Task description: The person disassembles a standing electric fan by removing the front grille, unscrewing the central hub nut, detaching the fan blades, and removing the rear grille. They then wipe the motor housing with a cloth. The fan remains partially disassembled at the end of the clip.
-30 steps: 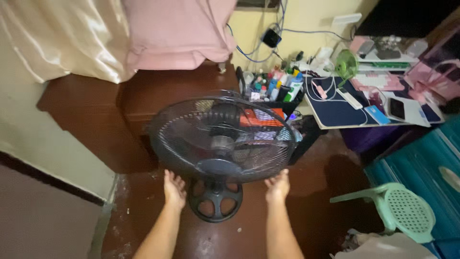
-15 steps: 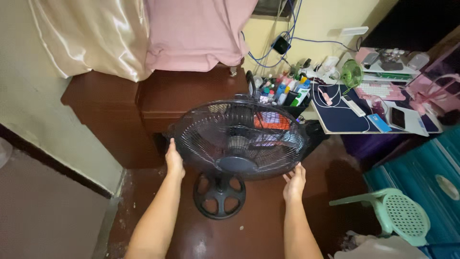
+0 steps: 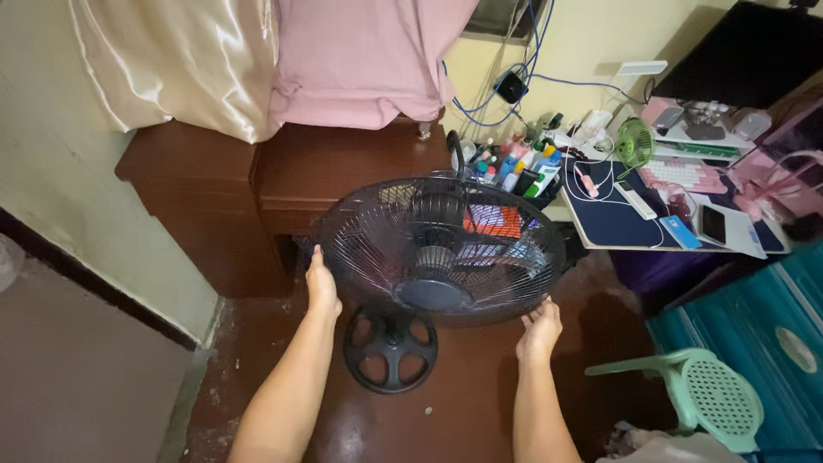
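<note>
Dark red floor (image 3: 480, 394) runs under everything, with a brown wooden cabinet (image 3: 257, 189) against the wall behind, pink and cream cloth draped over it, and a cluttered low desk (image 3: 617, 214) to the right. Nearer, at the lower right, stands a pale green plastic stool (image 3: 711, 394).

Centre of it all is a black stand fan (image 3: 441, 249), its round wire cage tilted face-up toward the camera above a spoked round base (image 3: 390, 347) on the floor. Left hand (image 3: 321, 287) clasps the cage's left rim, fingers curled onto the wire; right hand (image 3: 540, 330) cups the lower right rim from below, fingers bent against it (how firmly it grips I cannot tell). So the fan head sits between the two hands, a little above and beyond them, the base below and between the forearms.

Handling it well likely means keeping both grips on the outer ring, not the thin wires, and moving the two sides evenly so the base stays planted.
</note>
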